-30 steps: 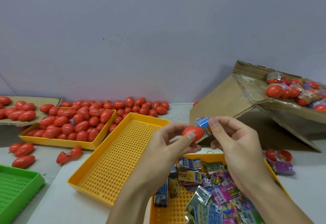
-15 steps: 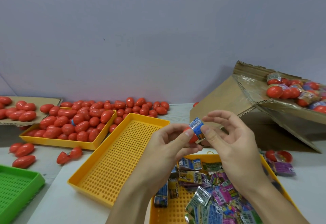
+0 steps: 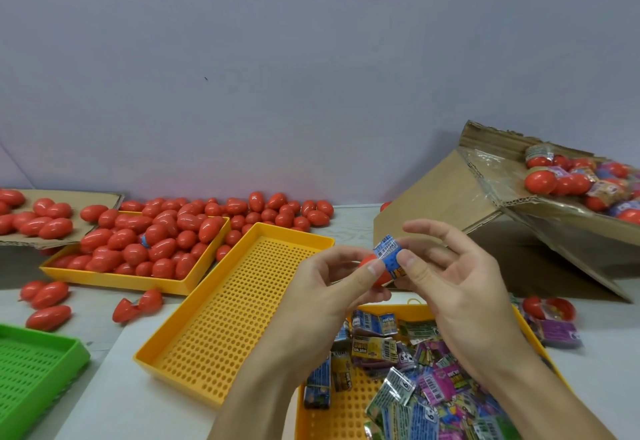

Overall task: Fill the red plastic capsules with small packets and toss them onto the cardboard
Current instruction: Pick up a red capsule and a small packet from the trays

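Observation:
My left hand (image 3: pixel 332 287) pinches a red capsule half (image 3: pixel 372 271) between thumb and fingers at centre. My right hand (image 3: pixel 450 283) pinches a small blue packet (image 3: pixel 389 256) with thumb and forefinger, its other fingers spread, and presses the packet into the capsule's mouth. Below my hands a yellow tray (image 3: pixel 419 308) holds several colourful packets (image 3: pixel 408 370). At the right a tilted cardboard sheet (image 3: pixel 460 197) carries several filled capsules (image 3: pixel 568 181).
An empty perforated yellow tray (image 3: pixel 225 304) lies left of my hands. Behind it another yellow tray (image 3: pixel 117 276) is heaped with red capsules (image 3: pixel 152 235), with more loose on the table and on flat cardboard (image 3: pixel 100 197) far left. A green tray (image 3: pixel 38 363) sits bottom left.
The right hand brought the blue packet down from above the capsule onto its opening, and its fingers spread wider. The left hand kept its hold on the capsule half.

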Motion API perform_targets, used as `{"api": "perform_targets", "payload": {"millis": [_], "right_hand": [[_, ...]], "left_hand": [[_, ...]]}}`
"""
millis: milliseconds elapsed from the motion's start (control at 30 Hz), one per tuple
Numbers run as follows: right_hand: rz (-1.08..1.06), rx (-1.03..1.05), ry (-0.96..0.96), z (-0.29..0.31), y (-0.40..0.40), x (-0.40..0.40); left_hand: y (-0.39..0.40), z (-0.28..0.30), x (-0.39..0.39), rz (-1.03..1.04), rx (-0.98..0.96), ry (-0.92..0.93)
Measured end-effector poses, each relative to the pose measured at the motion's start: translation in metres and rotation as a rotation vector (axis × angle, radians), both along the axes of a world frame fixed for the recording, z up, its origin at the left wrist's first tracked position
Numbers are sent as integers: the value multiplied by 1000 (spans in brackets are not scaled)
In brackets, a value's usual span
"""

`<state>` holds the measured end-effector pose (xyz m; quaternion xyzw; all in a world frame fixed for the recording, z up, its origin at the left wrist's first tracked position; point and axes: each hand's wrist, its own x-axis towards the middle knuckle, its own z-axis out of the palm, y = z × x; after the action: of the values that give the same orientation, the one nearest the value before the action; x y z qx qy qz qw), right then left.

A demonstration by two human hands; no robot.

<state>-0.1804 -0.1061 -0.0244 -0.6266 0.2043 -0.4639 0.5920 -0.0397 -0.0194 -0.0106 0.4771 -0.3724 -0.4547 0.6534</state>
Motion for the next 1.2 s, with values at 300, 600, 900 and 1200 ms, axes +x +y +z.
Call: {"api": "perform_targets", "payload": {"millis": [300, 600, 900, 1200], "right_hand": [[12, -22, 89, 2, 0, -4], [7, -20, 79, 2, -1, -3], [27, 4, 112, -1, -2, -2], [24, -7, 131, 2, 0, -4]], "left_hand": [[1, -1, 0, -5, 32, -57], [0, -3, 2, 25, 35, -64], [-1, -3, 2, 15, 25, -61], [0, -3, 3, 1, 13, -63]]}}
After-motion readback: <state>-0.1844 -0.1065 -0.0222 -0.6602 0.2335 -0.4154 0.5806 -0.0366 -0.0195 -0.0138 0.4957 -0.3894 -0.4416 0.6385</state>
